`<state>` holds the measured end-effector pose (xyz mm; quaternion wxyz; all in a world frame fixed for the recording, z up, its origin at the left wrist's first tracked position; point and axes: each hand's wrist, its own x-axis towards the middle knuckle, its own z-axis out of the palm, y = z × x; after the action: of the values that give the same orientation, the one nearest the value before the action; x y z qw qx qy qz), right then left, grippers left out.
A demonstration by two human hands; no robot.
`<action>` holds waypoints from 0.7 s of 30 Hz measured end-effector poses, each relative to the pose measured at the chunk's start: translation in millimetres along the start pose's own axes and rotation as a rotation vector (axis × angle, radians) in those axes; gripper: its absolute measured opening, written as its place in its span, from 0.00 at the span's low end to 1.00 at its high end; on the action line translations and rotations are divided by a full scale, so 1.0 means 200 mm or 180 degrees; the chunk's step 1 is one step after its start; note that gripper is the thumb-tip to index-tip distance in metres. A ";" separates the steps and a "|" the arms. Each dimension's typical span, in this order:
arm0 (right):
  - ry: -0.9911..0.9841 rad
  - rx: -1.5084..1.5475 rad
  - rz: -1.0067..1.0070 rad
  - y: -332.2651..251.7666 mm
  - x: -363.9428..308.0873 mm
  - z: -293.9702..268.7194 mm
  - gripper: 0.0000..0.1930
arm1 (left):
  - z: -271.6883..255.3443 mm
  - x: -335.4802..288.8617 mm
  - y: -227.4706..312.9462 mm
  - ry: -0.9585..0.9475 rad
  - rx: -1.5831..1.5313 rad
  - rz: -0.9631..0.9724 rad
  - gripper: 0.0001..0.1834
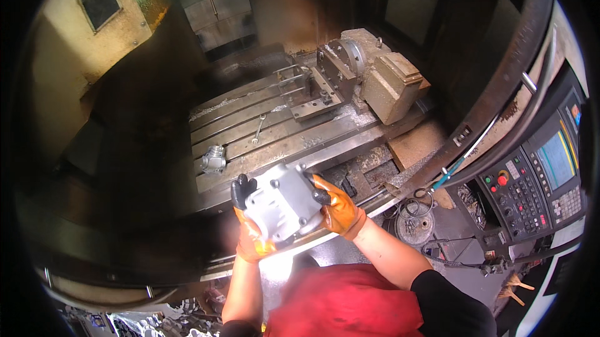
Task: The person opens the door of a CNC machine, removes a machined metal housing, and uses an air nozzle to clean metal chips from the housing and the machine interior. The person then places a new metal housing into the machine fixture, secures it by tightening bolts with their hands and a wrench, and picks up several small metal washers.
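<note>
Between my two hands I hold a silver-grey cast metal housing [286, 202], tilted, in front of the machine opening. My left hand [250, 224], in an orange glove with black fingertips, is closed on its left side. My right hand [337, 206], gloved alike, grips the right side with black fingertips on the top face. Beyond them lies the slotted machine table [281, 134]. A smaller metal casting [214, 159] sits on the table's near left corner, apart from my hands. The underside of the housing is hidden.
A wrench [259, 129] lies on the table. A fixture plate [315, 109] is attached by a rotary chuck unit [350, 55] at the back right. The spindle tool [212, 2] hangs at the far left. To the right stands a control panel [525, 181]; a teal-handled air gun [447, 177] rests on the machine's edge.
</note>
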<state>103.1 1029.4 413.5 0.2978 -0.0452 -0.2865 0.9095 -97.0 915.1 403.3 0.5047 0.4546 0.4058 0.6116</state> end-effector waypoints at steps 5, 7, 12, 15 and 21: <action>0.0092 -0.0115 0.0242 0.19 0.45 -0.24 0.45 | -0.35 0.31 -0.13 -0.0523 0.2420 0.1268 0.37; -0.0051 0.0029 0.0231 0.19 0.66 -0.28 0.44 | -0.37 0.49 -0.04 -0.0314 0.2317 0.0990 0.36; 0.0484 0.0114 0.0354 0.21 0.93 -0.46 0.39 | -0.80 0.81 -0.23 -0.0026 0.3722 0.1543 0.29; 0.0879 0.0198 0.0066 0.25 1.07 -0.62 0.36 | -0.80 1.11 -0.26 0.0136 0.2380 0.0851 0.32; 0.1143 0.0812 -0.0814 0.32 1.47 -0.98 0.34 | -0.94 1.66 -0.44 -0.0034 0.1401 -0.0143 0.44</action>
<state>-119.9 1250.9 242.1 0.4599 -0.1314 -0.1153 0.8706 -281.2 1248.9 318.9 0.4089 0.5479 0.5368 0.4944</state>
